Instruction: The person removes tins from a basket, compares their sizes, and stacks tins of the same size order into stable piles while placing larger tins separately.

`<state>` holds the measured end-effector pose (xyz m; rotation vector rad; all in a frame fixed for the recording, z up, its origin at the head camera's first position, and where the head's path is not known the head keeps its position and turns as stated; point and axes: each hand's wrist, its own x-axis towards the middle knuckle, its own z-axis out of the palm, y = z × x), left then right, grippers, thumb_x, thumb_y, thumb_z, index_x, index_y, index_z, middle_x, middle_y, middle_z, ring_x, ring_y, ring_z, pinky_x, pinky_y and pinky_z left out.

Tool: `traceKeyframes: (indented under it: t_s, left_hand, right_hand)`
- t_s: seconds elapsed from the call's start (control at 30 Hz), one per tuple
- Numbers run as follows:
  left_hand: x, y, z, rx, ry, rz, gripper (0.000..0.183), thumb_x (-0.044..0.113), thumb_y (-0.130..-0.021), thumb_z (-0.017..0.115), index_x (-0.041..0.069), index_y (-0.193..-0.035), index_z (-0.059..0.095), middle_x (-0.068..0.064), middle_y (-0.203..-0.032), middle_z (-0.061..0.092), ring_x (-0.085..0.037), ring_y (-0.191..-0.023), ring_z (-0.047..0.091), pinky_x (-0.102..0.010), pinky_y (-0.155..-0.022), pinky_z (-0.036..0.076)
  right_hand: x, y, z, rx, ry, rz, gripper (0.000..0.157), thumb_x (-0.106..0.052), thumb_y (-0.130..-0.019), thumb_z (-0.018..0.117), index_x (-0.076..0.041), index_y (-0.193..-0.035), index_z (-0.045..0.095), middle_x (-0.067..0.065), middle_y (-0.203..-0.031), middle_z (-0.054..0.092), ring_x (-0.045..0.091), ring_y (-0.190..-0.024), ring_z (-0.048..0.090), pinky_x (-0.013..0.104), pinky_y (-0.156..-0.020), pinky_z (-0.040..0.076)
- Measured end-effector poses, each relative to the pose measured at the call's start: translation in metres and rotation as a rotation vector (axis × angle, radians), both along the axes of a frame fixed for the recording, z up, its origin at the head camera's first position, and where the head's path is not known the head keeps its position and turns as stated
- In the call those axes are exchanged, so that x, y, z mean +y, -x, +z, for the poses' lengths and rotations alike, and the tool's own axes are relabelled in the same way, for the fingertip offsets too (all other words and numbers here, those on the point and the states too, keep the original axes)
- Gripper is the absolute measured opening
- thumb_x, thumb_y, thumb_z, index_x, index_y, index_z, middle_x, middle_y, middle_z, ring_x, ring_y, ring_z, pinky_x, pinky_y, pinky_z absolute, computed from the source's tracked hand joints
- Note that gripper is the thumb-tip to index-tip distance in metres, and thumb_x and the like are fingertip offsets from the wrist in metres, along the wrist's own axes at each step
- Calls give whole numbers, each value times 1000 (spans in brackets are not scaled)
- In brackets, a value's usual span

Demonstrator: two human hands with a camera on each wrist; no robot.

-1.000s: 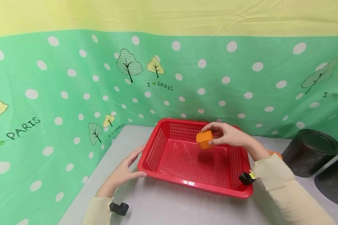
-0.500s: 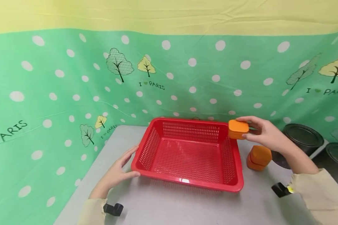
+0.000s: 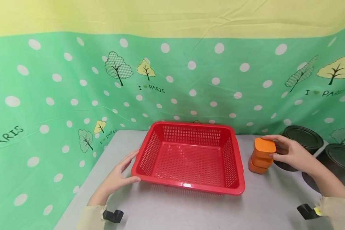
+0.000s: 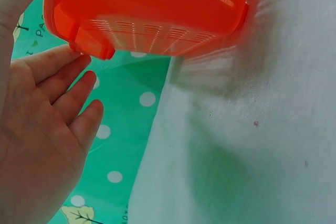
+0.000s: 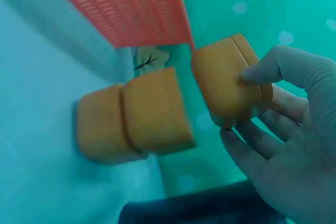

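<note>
Between thumb and fingers, my right hand (image 3: 294,157) pinches a small orange lidded box (image 3: 265,145). Below it, two similar orange boxes (image 3: 258,166) are stacked on the table, right of a red plastic basket (image 3: 187,186). The right wrist view shows a gap between the held box (image 5: 226,82) and the upper stacked box (image 5: 155,111). My left hand (image 3: 113,182) is at the basket's left side, thumb by the front corner. In the left wrist view, the fingers of that hand (image 4: 42,129) are extended, the index fingertip at the basket's rim (image 4: 92,48).
Two black lidded canisters (image 3: 303,137) stand on the right, behind and beside my right forearm. A green and yellow printed cloth (image 3: 189,80) hangs behind and to the left of the grey table (image 3: 161,210).
My right hand has carried the orange box from over the basket, rightward past its rim, to above the stacked boxes. The view has turned right; my left hand stays at the basket.
</note>
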<state>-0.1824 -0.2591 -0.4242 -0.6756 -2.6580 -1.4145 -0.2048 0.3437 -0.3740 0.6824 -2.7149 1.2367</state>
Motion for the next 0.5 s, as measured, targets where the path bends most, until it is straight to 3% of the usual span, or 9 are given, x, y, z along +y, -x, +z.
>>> traceKeyframes:
  t_s: [0.27,0.33,0.43,0.5]
  left_hand:
    - [1,0,-1,-3,-4,0,95,14,-76,85,15,-156,33,-16,-163,29,16,-142,22,-2,-110,22]
    - [1,0,-1,-6,8,7,95,15,-76,85,15,-156,33,-16,-163,29,8,-146,24,-5,-112,23]
    - [1,1,2,-7,54,25,95,18,-76,85,15,-156,35,-15,-162,32,-17,-151,29,-33,-121,33]
    - [4,3,8,-13,108,51,93,24,-77,85,17,-155,36,-12,-163,32,-33,-151,29,-56,-118,34]
  right_hand:
    - [10,0,-18,20,73,56,53,7,-90,64,4,-140,45,-32,-130,51,-20,-112,51,2,-84,49]
    - [12,0,-19,15,89,80,55,8,-90,63,4,-141,44,-30,-132,51,-19,-114,51,2,-85,49]
    - [11,-4,-16,22,100,82,59,11,-88,64,3,-143,43,-27,-136,50,-18,-119,49,0,-89,46]
    - [8,-11,-8,81,80,40,63,11,-86,66,1,-144,44,-27,-140,46,-19,-123,45,-2,-94,41]
